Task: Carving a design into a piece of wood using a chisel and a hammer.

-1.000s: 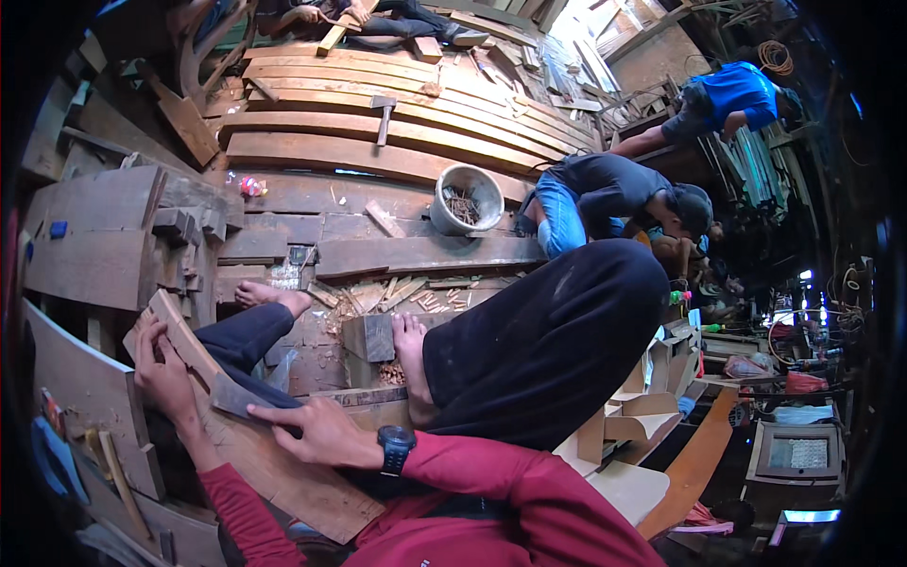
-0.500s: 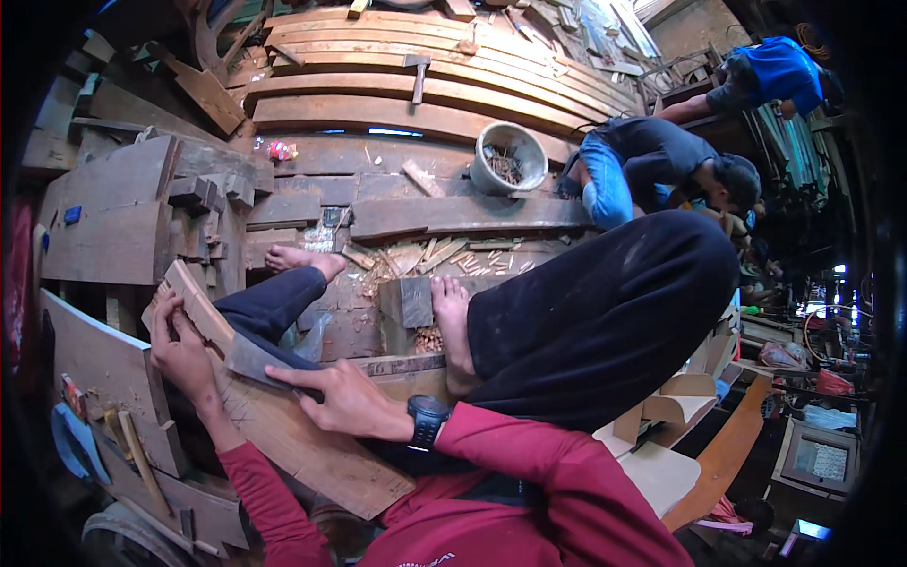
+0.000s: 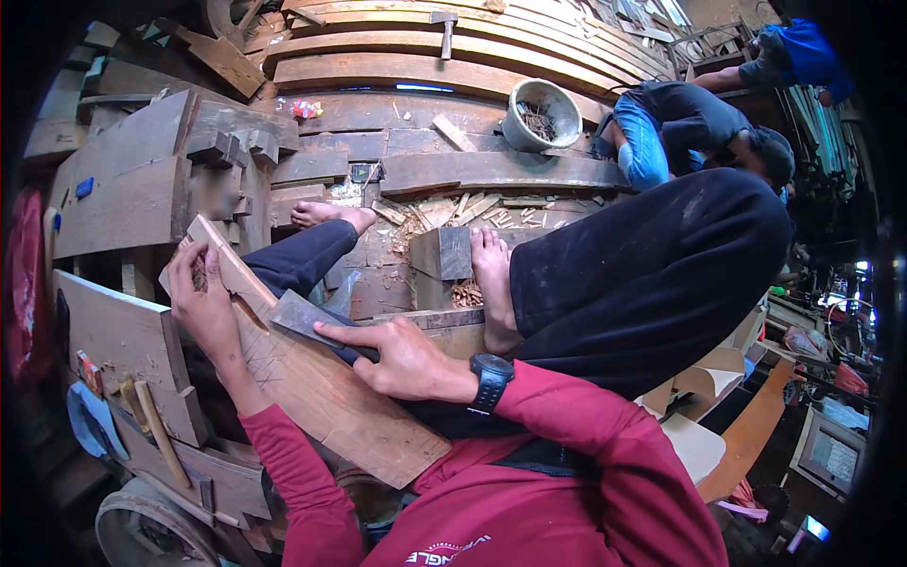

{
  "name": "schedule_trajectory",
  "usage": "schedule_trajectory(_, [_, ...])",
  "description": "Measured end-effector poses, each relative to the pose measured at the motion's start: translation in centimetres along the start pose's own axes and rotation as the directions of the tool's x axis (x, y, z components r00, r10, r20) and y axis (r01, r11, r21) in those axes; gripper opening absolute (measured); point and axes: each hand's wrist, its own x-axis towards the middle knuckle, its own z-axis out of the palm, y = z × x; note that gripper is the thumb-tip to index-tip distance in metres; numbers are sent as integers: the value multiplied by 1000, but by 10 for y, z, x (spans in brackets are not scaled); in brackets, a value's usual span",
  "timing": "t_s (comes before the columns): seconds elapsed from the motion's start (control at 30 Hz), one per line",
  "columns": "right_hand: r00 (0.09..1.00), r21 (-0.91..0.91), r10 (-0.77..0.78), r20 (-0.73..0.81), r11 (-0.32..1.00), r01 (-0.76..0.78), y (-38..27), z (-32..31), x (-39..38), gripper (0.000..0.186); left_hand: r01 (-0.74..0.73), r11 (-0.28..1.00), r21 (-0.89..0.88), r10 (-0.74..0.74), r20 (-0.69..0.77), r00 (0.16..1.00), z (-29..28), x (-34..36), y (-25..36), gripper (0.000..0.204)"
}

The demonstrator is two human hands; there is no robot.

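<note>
A brown wooden board [image 3: 350,416], with thin dark lines and a dark notch on its face, slants from my lap up to the left. Near its upper end, my left hand [image 3: 203,298] has its fingers curled on the board. My right hand [image 3: 406,359] is closed round the dark handle of what looks like a hand saw, index finger stretched along it. The wide grey blade of the saw [image 3: 307,317] lies at the board's right edge, beside the notch. Its teeth cannot be made out.
A wooden block [image 3: 439,255] stands by my foot among shavings. Beyond are a grey bucket [image 3: 543,115] of scraps, a hammer [image 3: 446,36] on long beams, and a crouching person [image 3: 680,132]. Wooden-handled tools [image 3: 161,430] lean at left. Curved wooden pieces [image 3: 746,435] lie at right.
The whole view has shifted, so my hands, the board and the bucket sit further right in the picture. Both hands keep their holds, and the saw stays at the board's edge.
</note>
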Motion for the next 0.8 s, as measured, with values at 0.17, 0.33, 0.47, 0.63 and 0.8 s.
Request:
schedule_trajectory(0.17, [998, -7, -54, -23, 999, 54, 3, 4, 1, 68, -15, 1000, 1, 15, -18, 1000, -2, 0, 0, 18])
schedule_trajectory(0.33, [995, 17, -83, -62, 996, 84, -2, 1, -1, 64, 16, 1000, -11, -15, 83, 996, -8, 2, 1, 19])
schedule_trajectory(0.47, [1000, -38, -21, -22, 999, 20, 0, -1, -3, 64, -12, 998, 62, -3, 252, 968, -16, -1, -4, 29])
schedule_trajectory(0.63, [996, -6, -74, -49, 997, 74, 6, -1, -4, 64, -142, 973, 182, 92, 257, 962, -16, -10, -13, 35])
schedule_trajectory(0.8, [999, 14, -48, -24, 999, 48, 2, 1, 4, 66, -153, 983, 102, 130, 208, 970, -12, -12, -13, 36])
